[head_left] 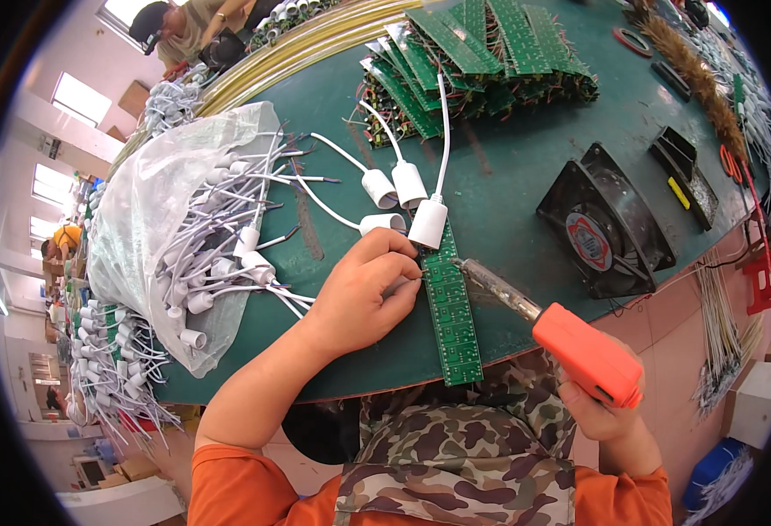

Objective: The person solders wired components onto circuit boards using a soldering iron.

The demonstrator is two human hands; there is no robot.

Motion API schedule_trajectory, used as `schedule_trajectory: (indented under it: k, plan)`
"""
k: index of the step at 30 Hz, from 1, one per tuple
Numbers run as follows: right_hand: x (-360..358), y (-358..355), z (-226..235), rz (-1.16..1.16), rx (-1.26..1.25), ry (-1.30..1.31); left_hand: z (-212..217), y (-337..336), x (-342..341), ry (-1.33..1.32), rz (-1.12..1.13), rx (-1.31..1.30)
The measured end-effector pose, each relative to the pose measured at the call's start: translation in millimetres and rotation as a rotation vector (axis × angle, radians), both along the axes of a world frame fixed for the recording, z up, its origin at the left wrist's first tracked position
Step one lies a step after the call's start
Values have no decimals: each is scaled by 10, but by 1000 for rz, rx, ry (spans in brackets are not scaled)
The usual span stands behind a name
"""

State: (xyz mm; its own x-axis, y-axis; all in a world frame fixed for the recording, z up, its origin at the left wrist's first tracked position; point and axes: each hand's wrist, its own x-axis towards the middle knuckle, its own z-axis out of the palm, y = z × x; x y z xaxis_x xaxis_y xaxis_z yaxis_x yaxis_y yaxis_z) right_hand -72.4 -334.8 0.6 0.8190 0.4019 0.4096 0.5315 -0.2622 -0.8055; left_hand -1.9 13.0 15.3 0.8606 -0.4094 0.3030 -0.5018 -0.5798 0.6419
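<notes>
My right hand point(607, 410) grips the orange handle of a soldering iron point(585, 352). Its metal tip reaches the right edge of a long green circuit board strip point(452, 326), which lies lengthwise before me. Over the strip's left edge, my left hand point(370, 285) is curled with fingertips drawn together; whatever they pinch is hidden. A white lamp socket point(428, 223) with a white cable rests on the board just beyond those fingers. Close by lie more white sockets point(409, 182), one of them partly behind my left hand.
At the left, a clear plastic bag point(144, 210) spills cabled sockets. Stacked circuit boards point(482, 53) cover the far middle of the green table point(350, 373). A black fan point(609, 223) and a black tray point(684, 180) stand at the right. Another person point(194, 31) works at the far left.
</notes>
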Motion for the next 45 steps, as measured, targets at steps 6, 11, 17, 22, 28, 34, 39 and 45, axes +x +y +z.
schedule_trajectory:
  k: [6,11,17,22,28,34,39,45]
  plan:
    - [23,16,-76,49,-48,-49,-86,-99,-2,-199,43,65]
    - [54,117,-55,34,5,-13,-114,-123,7,-303,49,97]
    - [80,160,-22,58,-31,-36,-137,-140,10,-336,54,107]
    - [90,175,-14,63,-54,-57,-144,-144,8,-342,57,123]
    - [105,209,38,52,-47,-65,-146,-139,15,-358,47,132]
    - [134,230,140,44,-105,-113,-135,-140,17,-354,40,144]
    - [90,141,106,50,-46,-19,-135,-134,27,-366,29,147]
    - [4,-14,135,29,-87,36,-132,-139,5,-364,38,146]
